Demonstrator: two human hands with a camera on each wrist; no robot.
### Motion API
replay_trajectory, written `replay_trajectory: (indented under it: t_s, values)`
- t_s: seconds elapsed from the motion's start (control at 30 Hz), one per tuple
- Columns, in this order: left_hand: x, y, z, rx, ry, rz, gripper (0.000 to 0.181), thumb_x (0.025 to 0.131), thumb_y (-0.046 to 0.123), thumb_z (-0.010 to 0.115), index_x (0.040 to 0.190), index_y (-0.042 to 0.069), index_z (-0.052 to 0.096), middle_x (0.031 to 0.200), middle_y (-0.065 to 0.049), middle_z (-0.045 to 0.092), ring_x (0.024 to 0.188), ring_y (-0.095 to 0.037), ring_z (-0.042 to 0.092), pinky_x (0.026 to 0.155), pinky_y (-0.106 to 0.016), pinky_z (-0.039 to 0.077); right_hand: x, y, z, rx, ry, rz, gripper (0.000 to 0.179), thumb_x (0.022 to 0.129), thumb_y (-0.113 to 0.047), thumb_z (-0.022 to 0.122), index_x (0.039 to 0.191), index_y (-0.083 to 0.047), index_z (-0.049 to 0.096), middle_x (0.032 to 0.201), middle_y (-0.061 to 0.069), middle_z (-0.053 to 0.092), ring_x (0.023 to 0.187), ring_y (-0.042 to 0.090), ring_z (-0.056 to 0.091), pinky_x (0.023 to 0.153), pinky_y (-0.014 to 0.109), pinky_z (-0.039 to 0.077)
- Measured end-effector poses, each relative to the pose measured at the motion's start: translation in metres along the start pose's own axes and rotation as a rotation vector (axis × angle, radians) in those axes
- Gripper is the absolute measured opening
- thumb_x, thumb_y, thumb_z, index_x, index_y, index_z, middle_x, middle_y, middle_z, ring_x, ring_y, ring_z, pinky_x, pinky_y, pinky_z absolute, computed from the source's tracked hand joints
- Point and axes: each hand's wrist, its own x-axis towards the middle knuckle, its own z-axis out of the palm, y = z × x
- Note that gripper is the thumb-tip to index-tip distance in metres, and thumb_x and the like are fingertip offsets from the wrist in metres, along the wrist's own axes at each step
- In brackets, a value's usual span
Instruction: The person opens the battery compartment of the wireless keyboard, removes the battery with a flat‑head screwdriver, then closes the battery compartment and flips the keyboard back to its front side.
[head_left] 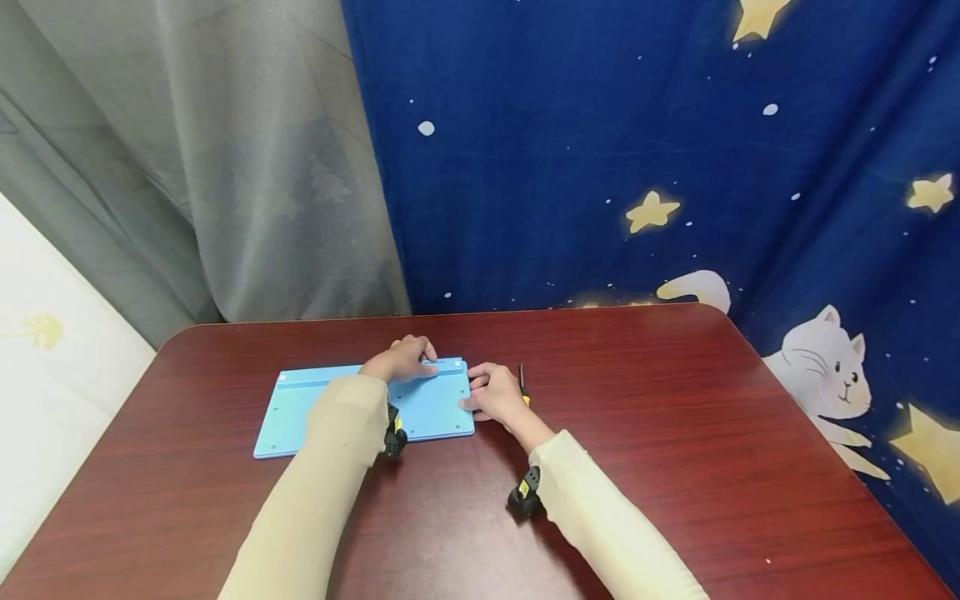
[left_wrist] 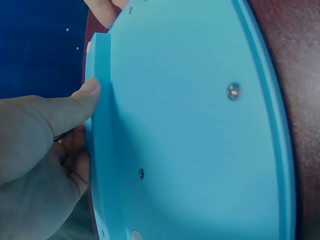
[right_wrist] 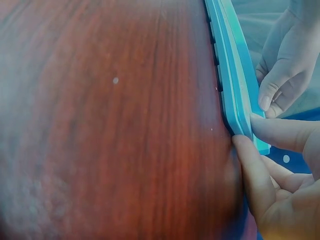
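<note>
A light blue keyboard (head_left: 433,410) lies face down on the table, its screw-dotted underside (left_wrist: 185,120) turned up. Dark key edges show beneath its rim (right_wrist: 231,75) in the right wrist view. My left hand (head_left: 405,360) grips the far long edge, thumb on the raised ridge and fingers curled behind it. At the right short end, my right hand (head_left: 497,393) pinches the edge near the corner, thumb on top and index finger against the side. Just right of that hand lies a screwdriver (head_left: 522,383) with a dark shaft; its yellow handle is mostly hidden.
The reddish-brown wooden table (head_left: 712,467) extends around the keyboard, its far edge close to a blue star-patterned curtain (head_left: 540,167). A grey curtain (head_left: 277,183) hangs at the back left.
</note>
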Motion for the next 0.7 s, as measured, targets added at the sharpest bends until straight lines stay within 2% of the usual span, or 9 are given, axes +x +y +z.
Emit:
replay_trajectory:
  t_s: [0.33, 0.7]
  values:
    - [0.0013, 0.0023, -0.0052, 0.048, -0.085, -0.031, 0.021, 0.091, 0.022, 0.058, 0.103, 0.006, 0.051, 0.109, -0.013, 0.046, 0.104, -0.029, 0.039, 0.089, -0.047, 0.035, -0.0002, -0.0004, 0.0003, 0.007, -0.007, 0.0, 0.043, 0.071, 0.007, 0.073, 0.111, 0.0, 0.058, 0.091, 0.012, 0.055, 0.068, 0.02, 0.062, 0.056, 0.034, 0.053]
    - [0.0016, 0.0032, -0.0049, 0.035, -0.075, -0.021, 0.02, 0.091, 0.02, 0.057, 0.103, 0.005, 0.052, 0.108, -0.013, 0.046, 0.103, -0.03, 0.038, 0.089, -0.046, 0.035, 0.0002, 0.0003, 0.0005, -0.011, 0.013, 0.0, 0.045, 0.071, 0.005, 0.074, 0.112, -0.002, 0.059, 0.091, 0.011, 0.056, 0.073, 0.021, 0.06, 0.055, 0.034, 0.053]
